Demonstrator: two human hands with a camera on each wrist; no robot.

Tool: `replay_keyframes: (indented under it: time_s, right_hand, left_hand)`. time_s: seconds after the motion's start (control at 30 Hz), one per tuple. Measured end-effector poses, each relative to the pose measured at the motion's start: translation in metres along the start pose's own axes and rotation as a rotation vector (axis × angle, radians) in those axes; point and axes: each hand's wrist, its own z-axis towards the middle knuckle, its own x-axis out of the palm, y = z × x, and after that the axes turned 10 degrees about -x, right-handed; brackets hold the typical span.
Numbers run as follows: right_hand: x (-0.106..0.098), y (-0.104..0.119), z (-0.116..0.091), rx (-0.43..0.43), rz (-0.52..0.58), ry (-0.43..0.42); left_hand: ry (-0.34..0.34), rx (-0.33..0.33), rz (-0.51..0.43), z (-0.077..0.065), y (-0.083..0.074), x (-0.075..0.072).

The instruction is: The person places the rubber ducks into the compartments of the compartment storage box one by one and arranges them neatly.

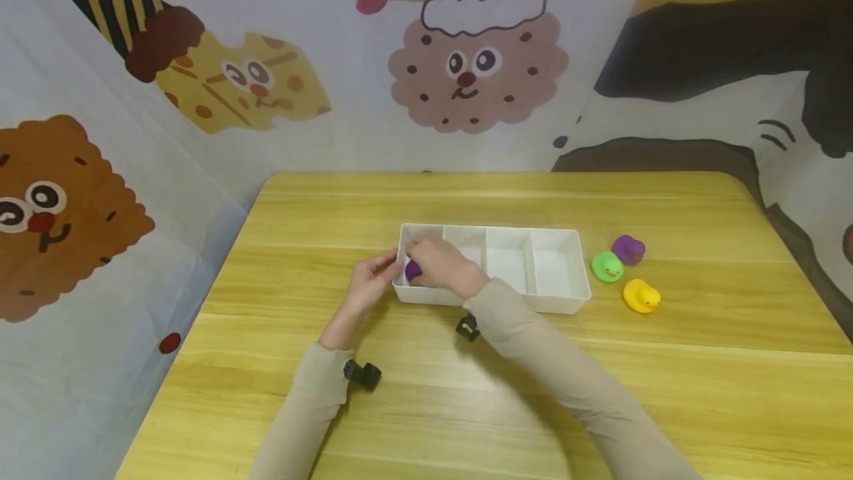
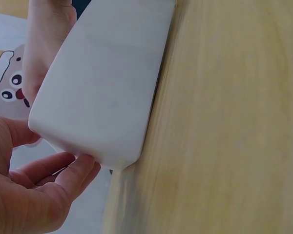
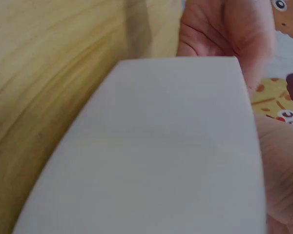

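Note:
A white box (image 1: 494,302) with a row of several compartments stands on the table. My right hand (image 1: 441,264) reaches into its leftmost compartment and holds a purple toy duck (image 1: 413,270), mostly covered by the hand. At the box's left end my left hand (image 1: 370,281) grips the wall. The left wrist view shows that hand's thumb at the rim and its fingers (image 2: 78,173) against the outside of the white box (image 2: 102,83). In the right wrist view the box wall (image 3: 156,146) hides the right fingertips and the duck.
Right of the box, a green toy duck (image 1: 607,267), another purple duck (image 1: 629,250) and a yellow duck (image 1: 642,295) sit on the wooden table (image 1: 413,421). Behind it hangs a cloth (image 1: 360,147) with cartoon food prints. Each wrist wears a small black camera.

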Motion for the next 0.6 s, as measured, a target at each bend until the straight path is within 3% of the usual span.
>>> replay_keyframes:
  time_s: [0.2, 0.6]
  right_hand:
    - [-0.007, -0.004, -0.007, -0.035, 0.133, -0.052]
    - [-0.028, -0.006, -0.028, -0.061, 0.182, -0.136]
  left_hand:
    - [-0.020, 0.012, 0.002, 0.000, 0.000, 0.001]
    - [-0.027, 0.019, 0.006, -0.003, -0.003, 0.002]
